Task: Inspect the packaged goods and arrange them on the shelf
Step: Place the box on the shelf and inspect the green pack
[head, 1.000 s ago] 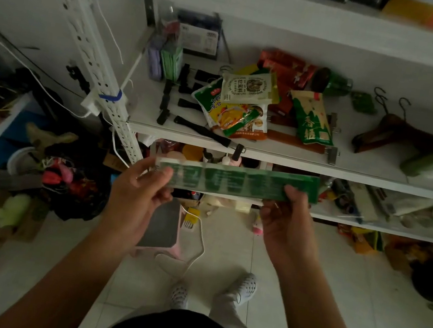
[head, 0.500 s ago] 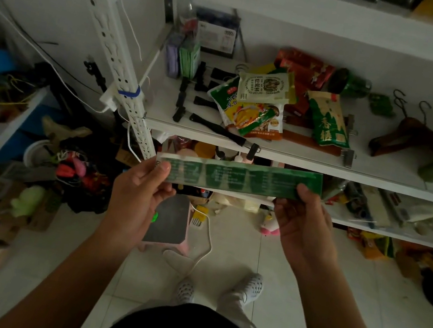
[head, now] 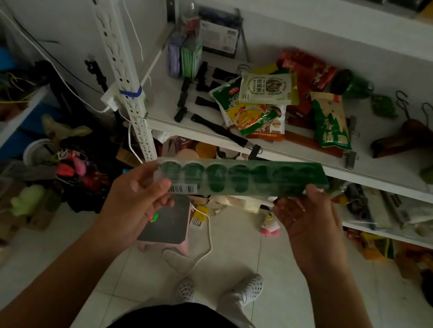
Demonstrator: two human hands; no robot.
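A white shelf (head: 281, 157) carries a heap of snack packets (head: 264, 106) at its middle. Nearer, in front of its edge, a long green package (head: 244, 178) lies level, the left hand (head: 132, 201) pinching its barcode end and the right hand (head: 310, 224) gripping the other end.

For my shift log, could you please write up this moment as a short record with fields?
held item: long green plastic-wrapped pack with round sections, roughly level, barcode near its left end
left hand: grips the pack's left end
right hand: supports the right end, palm up
white shelf board: holds loose snack pouches, including a green and cream pouch
status: pack not yet on the shelf
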